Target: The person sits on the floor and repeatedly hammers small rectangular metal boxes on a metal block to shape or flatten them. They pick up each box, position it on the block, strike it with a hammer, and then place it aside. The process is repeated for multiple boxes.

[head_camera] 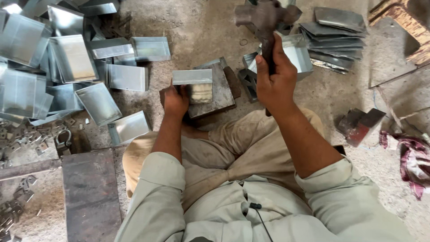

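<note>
Sheet-metal pieces (67,67) crowd the left; bare floor (201,27) ahead.

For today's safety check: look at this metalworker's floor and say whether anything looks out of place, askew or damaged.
Folded sheets lie scattered and overlapping at upper left, unlike the neater stack at upper right. A checked rag lies crumpled at far right. Small scraps litter the ground. The right hand raises a hammer; the left hand steadies a sheet on the block.

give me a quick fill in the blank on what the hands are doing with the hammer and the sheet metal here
1. The right hand holds a ____ raised above the work.
2. The left hand steadies a folded sheet-metal piece on a dark metal ____.
3. Most loose folded sheet-metal pieces are piled on the person's ____ side.

Missing words: hammer; block; left
</note>
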